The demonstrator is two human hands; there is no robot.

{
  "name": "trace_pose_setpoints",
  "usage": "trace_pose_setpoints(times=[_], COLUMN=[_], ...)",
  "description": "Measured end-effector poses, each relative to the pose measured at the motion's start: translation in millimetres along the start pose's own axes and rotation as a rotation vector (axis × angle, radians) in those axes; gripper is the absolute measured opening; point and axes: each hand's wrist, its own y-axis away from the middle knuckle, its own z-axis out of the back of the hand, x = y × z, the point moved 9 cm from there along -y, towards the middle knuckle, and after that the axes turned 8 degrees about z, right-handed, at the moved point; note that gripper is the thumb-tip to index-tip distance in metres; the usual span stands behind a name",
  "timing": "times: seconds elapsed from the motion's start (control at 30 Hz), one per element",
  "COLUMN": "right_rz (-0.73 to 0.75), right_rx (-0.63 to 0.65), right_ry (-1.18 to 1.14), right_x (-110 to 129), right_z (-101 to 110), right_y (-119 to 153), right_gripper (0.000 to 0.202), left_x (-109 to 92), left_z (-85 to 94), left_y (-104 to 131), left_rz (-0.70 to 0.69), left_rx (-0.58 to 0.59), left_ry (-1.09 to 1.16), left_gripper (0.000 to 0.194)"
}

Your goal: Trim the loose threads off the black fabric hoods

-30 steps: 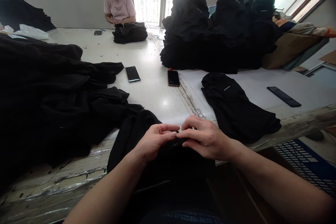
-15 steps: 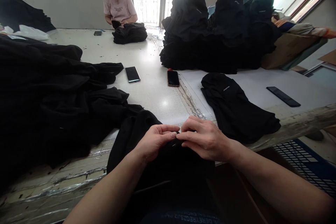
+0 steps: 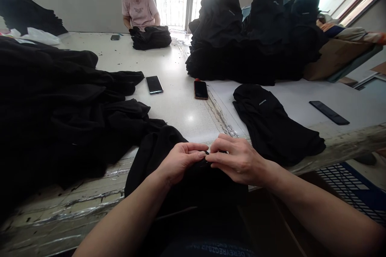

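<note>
A black garment (image 3: 153, 148) hangs over the table's front edge toward my lap, its full shape hidden in dark folds. My left hand (image 3: 182, 160) pinches its upper edge between thumb and fingers. Close beside it, my right hand (image 3: 233, 156) is closed on the same edge, fingertips nearly touching the left thumb. A small pale mark shows on the cloth under the fingertips, too small to make out. To the right lies a folded black garment (image 3: 274, 124) with a small light logo.
A loose heap of black garments (image 3: 60, 108) covers the table's left. Tall black stacks (image 3: 235, 44) stand at the back right. Phones lie about, one silver-edged (image 3: 154, 85). Across the table a person (image 3: 140, 10) handles a black pile (image 3: 151, 37). A blue crate (image 3: 352, 184) sits below right.
The whole view has shifted slightly, so things appear a little further right. Both hands keep their pinch on the garment. The person opposite has moved their hands at the pile.
</note>
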Motion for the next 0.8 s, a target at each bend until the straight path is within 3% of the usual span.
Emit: trace_pose_setpoints(times=[0.23,0.3,0.43,0.53,0.6,0.67,0.8], right_rz=[0.015,-0.022,-0.384,-0.646,-0.738,-0.801,-0.849], right_rx=[-0.033,-0.095,-0.225,-0.048,0.009,-0.031,-0.091], right_ry=[-0.037,-0.126,-0.364,-0.48,-0.507,-0.497,-0.473], right_x=[0.0,-5.3,-38.6,-51.7,-54.8,-59.3,-63.8], right_z=[-0.2,4.5,7.2,-19.4,-29.5,-28.9,-22.0], right_y=[-0.2,0.4,14.2,29.2,37.1,43.1,49.5], right_gripper=[0.012,0.012,0.019,0.026,0.014,0.004,0.004], left_x=[-0.1,-0.4,-1.0,-1.9,-4.8,-8.9,-11.8], left_z=[-0.2,-0.1,0.8,3.5,7.4,9.7,8.4], left_y=[-0.6,-0.5,-0.3,0.3,1.6,3.3,4.2], left_rz=[0.002,0.003,0.0,-0.007,-0.029,-0.058,-0.074], left_rx=[-0.009,-0.018,-0.041,-0.069,-0.105,-0.12,-0.075], left_ry=[0.022,0.029,0.059,0.032,-0.028,-0.081,-0.078], left_gripper=[0.04,0.04,0.039,0.039,0.037,0.036,0.036])
